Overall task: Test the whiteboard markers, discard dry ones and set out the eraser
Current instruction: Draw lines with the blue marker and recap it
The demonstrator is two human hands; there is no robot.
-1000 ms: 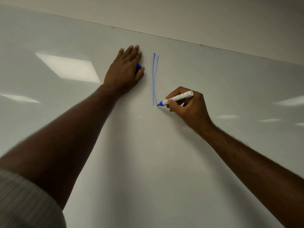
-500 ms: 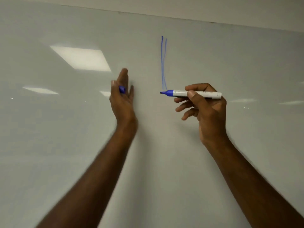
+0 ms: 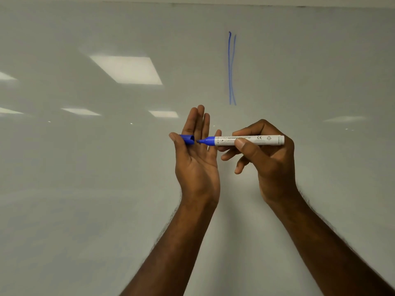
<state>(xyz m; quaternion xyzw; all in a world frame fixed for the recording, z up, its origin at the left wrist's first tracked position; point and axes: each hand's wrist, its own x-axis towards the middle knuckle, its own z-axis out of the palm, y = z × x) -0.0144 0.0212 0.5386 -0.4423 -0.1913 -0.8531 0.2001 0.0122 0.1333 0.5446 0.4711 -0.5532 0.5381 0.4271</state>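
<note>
A white marker with a blue tip [image 3: 248,140] lies level in my right hand [image 3: 267,159], pinched between thumb and fingers, its tip pointing left. My left hand [image 3: 197,161] is raised palm-up beside it, fingers straight, with the thumb pinning the blue cap [image 3: 187,139] against the base of the fingers. The cap's open end faces the marker tip, a small gap apart. Two thin blue vertical lines [image 3: 232,69] stand on the whiteboard [image 3: 85,167] above my hands. No eraser is in view.
The whiteboard fills almost the whole view, with ceiling lights mirrored in its glossy surface. Its top edge [image 3: 235,4] meets a pale wall strip at the very top.
My right hand lifted the marker off the board and turned it level. My left hand left the board and came down beside it with the cap. The view shifted downward.
</note>
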